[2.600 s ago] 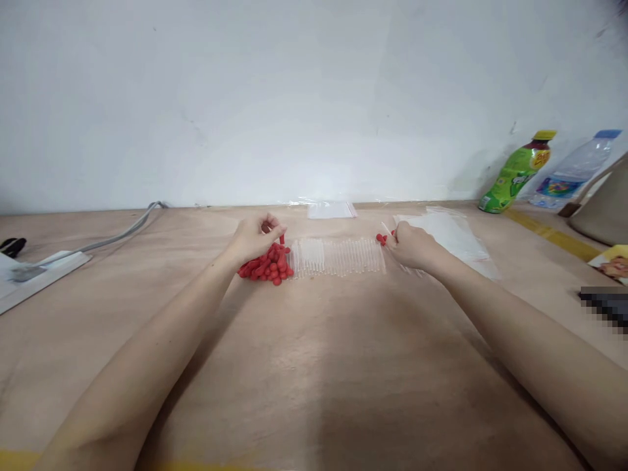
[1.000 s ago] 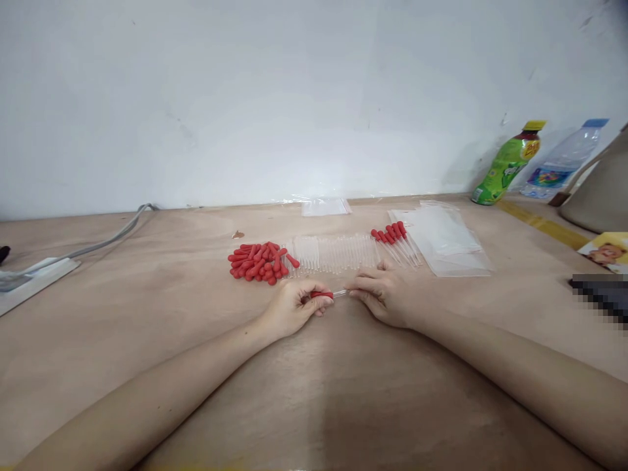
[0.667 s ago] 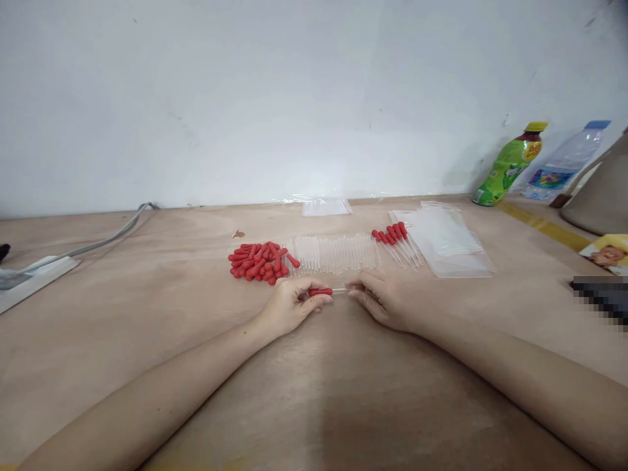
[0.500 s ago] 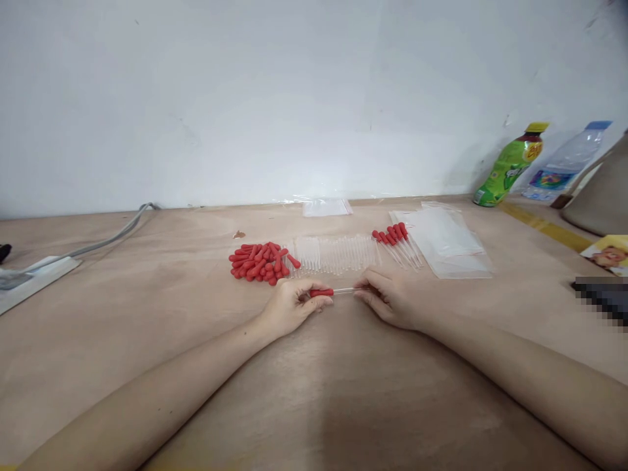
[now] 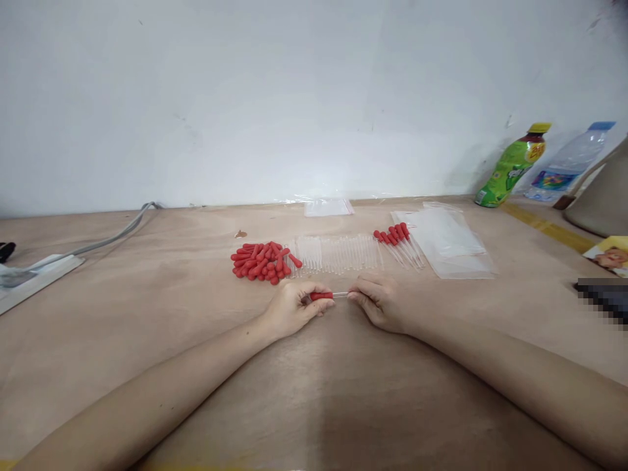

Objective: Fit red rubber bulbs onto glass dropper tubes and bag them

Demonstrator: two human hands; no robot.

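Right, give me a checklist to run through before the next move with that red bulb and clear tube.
1. Left hand grips the red bulb: ok.
2. Right hand pinches the clear tube: ok.
3. Bulb and tube lined up end to end: ok.
4. Tube fully seated in the bulb: cannot tell; the joint is too small to make out.
5. Pile of loose bulbs clear of the tube row: not ok; they overlap at the row's left end in this view.

Hands [image 5: 292, 309] drawn close together from well apart, red bulb [image 5: 322, 296] brought to clear tube [image 5: 340, 294]
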